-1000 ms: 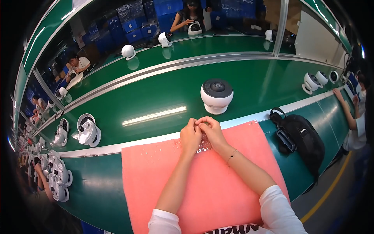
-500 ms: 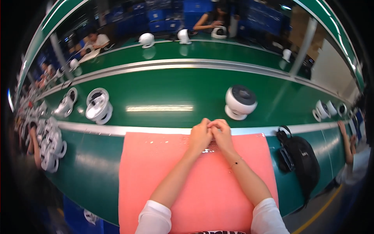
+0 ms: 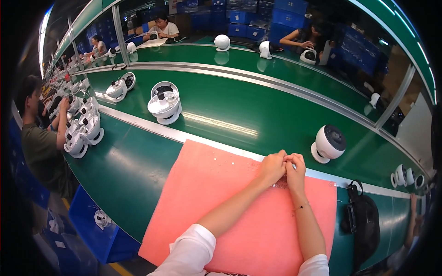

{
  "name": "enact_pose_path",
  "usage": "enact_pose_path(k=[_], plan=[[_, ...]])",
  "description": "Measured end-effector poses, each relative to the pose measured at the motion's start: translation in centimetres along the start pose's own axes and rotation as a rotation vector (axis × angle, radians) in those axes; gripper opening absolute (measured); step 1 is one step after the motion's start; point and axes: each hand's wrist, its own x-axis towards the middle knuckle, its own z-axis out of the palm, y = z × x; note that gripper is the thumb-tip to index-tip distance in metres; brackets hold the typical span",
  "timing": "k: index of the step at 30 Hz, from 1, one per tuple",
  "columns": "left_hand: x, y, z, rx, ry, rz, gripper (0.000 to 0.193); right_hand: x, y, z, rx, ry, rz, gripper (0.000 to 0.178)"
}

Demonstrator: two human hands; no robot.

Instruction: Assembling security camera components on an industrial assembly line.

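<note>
My left hand [image 3: 272, 168] and my right hand [image 3: 295, 172] meet at the far edge of a pink foam mat [image 3: 212, 198]. Their fingertips are bent and pressed together, and whatever is between them is hidden or too small to make out. Tiny shiny clear bits [image 3: 280, 185] lie on the mat just below my hands, with more scattered along its far edge. Past my right hand, on the green conveyor belt [image 3: 258, 106], stands a round white device with a black top [image 3: 332, 140].
Open white housings [image 3: 165, 103] stand on the belt to the left. More housings [image 3: 85, 131] crowd the bench by a person in a dark green shirt [image 3: 43, 142]. A black bag [image 3: 366, 225] lies right of the mat. A blue bin [image 3: 103, 234] sits below the bench.
The view has turned left and tilted, so the bench now slants and the person at left shows more fully. My hands stay together at the mat's far edge.
</note>
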Motion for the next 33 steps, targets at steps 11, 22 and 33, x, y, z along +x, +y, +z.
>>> enact_pose_path(k=[11, 22, 33], plan=[[6.3, -7.9, -8.4, -1.159, 0.425, -0.598, 0.047, -0.6, -1.0, 0.4, -0.030, -0.018, 0.001, 0.014], [4.4, -16.1, -22.6, -1.307, 0.894, -0.203, 0.073, -1.1, -1.6, 1.8, -0.101, -0.095, -0.059, 0.011], [2.0, -10.6, -25.0, -0.905, 0.658, -0.342, 0.071, -1.7, -3.5, 1.5, -0.026, -0.115, -0.120, 0.010]])
